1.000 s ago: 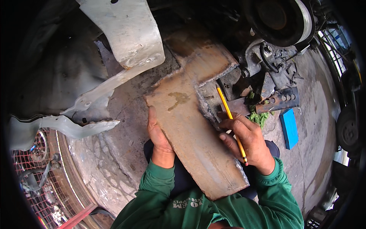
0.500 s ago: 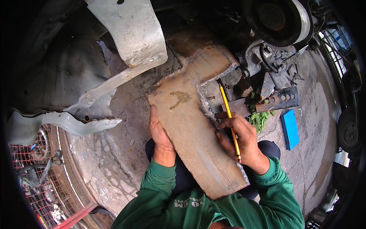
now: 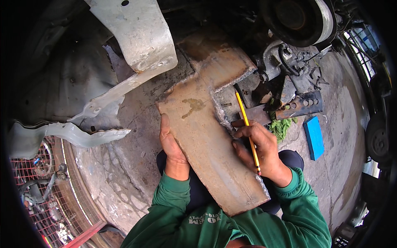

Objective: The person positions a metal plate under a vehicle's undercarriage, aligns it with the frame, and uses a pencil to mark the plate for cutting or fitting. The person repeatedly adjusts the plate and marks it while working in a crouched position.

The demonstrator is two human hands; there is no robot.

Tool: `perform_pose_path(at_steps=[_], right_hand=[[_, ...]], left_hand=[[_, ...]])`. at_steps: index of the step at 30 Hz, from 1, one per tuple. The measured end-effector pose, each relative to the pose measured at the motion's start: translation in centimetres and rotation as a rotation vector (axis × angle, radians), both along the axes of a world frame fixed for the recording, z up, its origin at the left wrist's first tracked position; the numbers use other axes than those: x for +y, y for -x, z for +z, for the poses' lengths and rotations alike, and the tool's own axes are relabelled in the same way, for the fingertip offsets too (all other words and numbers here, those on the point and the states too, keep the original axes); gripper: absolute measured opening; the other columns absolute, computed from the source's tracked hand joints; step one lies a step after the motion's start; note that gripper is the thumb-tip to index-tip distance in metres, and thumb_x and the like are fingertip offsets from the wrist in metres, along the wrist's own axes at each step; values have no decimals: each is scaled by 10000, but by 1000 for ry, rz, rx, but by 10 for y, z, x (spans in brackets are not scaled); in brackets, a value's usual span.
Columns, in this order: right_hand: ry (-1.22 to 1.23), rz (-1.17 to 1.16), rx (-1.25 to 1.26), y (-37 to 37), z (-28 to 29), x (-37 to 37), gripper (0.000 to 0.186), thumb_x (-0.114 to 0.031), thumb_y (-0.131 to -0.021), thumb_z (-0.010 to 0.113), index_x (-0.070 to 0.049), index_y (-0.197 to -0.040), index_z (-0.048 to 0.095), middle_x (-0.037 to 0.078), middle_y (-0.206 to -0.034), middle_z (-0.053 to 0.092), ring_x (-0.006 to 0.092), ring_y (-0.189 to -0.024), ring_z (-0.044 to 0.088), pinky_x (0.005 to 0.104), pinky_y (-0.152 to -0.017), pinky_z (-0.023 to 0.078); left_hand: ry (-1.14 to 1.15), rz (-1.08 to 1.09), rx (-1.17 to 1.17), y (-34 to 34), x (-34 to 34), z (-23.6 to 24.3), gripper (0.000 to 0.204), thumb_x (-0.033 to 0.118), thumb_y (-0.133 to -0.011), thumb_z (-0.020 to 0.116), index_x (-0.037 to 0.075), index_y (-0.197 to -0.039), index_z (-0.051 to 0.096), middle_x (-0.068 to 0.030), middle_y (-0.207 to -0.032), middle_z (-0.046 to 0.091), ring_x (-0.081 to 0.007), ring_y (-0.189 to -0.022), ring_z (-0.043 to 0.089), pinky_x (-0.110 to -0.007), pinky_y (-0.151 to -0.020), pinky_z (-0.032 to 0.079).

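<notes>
A rusty sheet-metal plate (image 3: 206, 136) with a rough, jagged right edge slants across my lap, its far end widening into a step to the right. My left hand (image 3: 173, 146) grips its left edge, thumb along the rim and the other fingers hidden beneath. Between the fingers of my right hand (image 3: 262, 149) is a yellow pencil (image 3: 244, 111), its tip pointing away from me and its other end near my wrist. That hand rests at the plate's right edge. A dark wet-looking stain (image 3: 193, 106) marks the plate's upper part.
Bent grey body panels (image 3: 136, 37) hang over the left side. On the concrete floor to the right lie a blue box (image 3: 314, 138), a green rag (image 3: 281, 129) and a perforated metal strip (image 3: 298, 106). A wheel-like drum (image 3: 295, 18) stands far right; red wire mesh (image 3: 43, 186) is at left.
The view has shifted slightly, so the surroundings sit a little differently. Both hands keep their holds on the plate and the pencil.
</notes>
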State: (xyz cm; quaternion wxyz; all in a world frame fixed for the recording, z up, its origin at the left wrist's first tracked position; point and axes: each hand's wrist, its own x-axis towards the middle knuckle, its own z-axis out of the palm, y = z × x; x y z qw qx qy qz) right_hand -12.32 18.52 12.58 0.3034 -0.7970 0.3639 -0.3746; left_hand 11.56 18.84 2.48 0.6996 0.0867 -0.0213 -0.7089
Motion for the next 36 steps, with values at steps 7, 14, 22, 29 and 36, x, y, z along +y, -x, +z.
perform_pose_path(at_steps=[7,14,22,29,36], right_hand=[[-7,5,1,1,-1,-1,277,50,-821,739,-11,-1075,646,209,-1162,686,382,-1043,711,423,-888,587],[-2,-4,5,0,-2,0,267,52,-830,731,-10,-1077,651,219,-1165,688,388,-1039,716,424,-884,591],[16,-11,16,-1,0,1,269,67,-825,730,-6,-1072,652,219,-1151,692,382,-1024,722,416,-863,598],[16,-6,2,-1,-1,0,245,68,-837,724,-5,-1060,651,218,-1148,690,382,-1014,722,419,-858,597],[26,-6,3,-2,0,0,251,71,-833,723,-2,-1062,652,216,-1136,690,380,-1009,722,417,-860,597]], left_hand=[[1,3,5,0,1,0,640,470,-1077,483,57,-1563,425,-205,-1543,520,-418,-1339,558,-589,-1135,440],[35,-22,46,2,0,6,638,465,-1080,475,58,-1568,418,-208,-1546,517,-423,-1337,559,-595,-1133,440],[37,-22,73,1,1,4,631,458,-1084,469,54,-1567,420,-208,-1547,515,-426,-1341,555,-592,-1136,438],[31,1,29,1,0,3,632,454,-1078,481,50,-1561,429,-209,-1538,525,-423,-1342,554,-589,-1140,433],[25,-19,60,0,-1,0,637,457,-1071,496,54,-1559,436,-204,-1544,522,-418,-1344,553,-589,-1145,427]])
